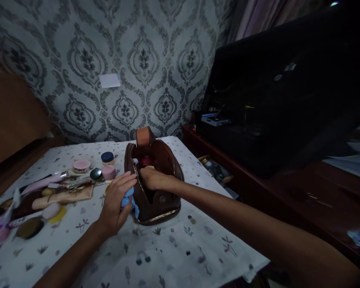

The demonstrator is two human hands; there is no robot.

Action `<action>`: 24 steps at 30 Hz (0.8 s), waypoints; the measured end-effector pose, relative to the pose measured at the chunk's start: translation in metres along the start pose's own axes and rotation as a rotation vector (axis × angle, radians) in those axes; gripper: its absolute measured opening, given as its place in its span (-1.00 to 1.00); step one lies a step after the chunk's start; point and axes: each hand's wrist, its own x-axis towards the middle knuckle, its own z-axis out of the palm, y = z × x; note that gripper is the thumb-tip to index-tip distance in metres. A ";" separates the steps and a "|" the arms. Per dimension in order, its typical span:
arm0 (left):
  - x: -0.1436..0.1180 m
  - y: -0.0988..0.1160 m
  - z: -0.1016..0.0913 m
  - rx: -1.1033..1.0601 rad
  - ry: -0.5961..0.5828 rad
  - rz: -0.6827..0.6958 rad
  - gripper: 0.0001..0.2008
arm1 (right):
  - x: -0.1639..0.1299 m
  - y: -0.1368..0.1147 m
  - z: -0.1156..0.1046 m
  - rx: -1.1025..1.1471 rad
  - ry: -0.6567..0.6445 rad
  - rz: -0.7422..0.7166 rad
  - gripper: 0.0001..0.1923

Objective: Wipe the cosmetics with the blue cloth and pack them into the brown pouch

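Left hand [115,206] grips a crumpled blue cloth [129,202] against the near-left side of the brown leather pouch [156,180], while the right hand [151,179] reaches into its open zippered mouth, its grip hidden. Boxy and smooth, the pouch lies on the floral-printed surface [174,248], long axis pointing away toward the wall, loop handle [144,137] at the far end.

Right hand's [151,178] fingertips hidden inside brown bag [156,188].

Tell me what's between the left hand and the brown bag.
A blue cloth, gripped in the left hand against the brown bag, seen in the head view.
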 end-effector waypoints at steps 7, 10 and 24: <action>0.002 -0.002 -0.001 -0.051 -0.034 0.007 -0.53 | -0.029 0.001 -0.030 0.037 0.100 -0.011 -0.66; 0.005 -0.002 -0.004 -0.087 -0.050 0.019 -0.52 | -0.048 0.003 -0.026 0.290 0.386 -0.123 -0.71; -0.029 -0.046 -0.018 0.081 -0.060 -0.286 -0.63 | -0.069 -0.037 0.101 0.077 0.598 -0.877 -0.77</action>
